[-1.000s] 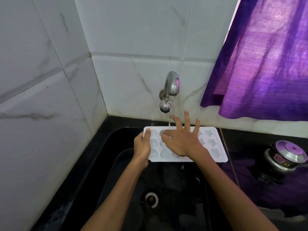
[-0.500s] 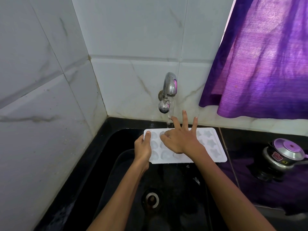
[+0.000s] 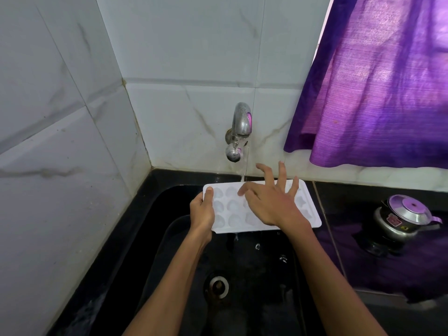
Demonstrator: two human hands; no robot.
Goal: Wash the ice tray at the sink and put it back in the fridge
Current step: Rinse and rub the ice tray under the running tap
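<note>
A white ice tray [image 3: 232, 209] with shaped hollows is held flat over the black sink [image 3: 169, 238], under the running metal tap [image 3: 240, 127]. My left hand [image 3: 202, 212] grips the tray's left end, thumb on its top. My right hand [image 3: 271, 200] lies on the tray's middle with the fingers spread, and it hides several hollows. A thin stream of water [image 3: 244, 170] falls onto the tray beside my right fingers and drips off the near edge.
The sink drain [image 3: 219, 287] lies below the tray. White marble tiles close off the left and back. A purple curtain [image 3: 378, 81] hangs at the upper right. A metal pressure cooker [image 3: 402, 219] stands on the black counter to the right.
My right hand has slid a little to the right across the tray, uncovering more hollows on the left. The left hand keeps its hold.
</note>
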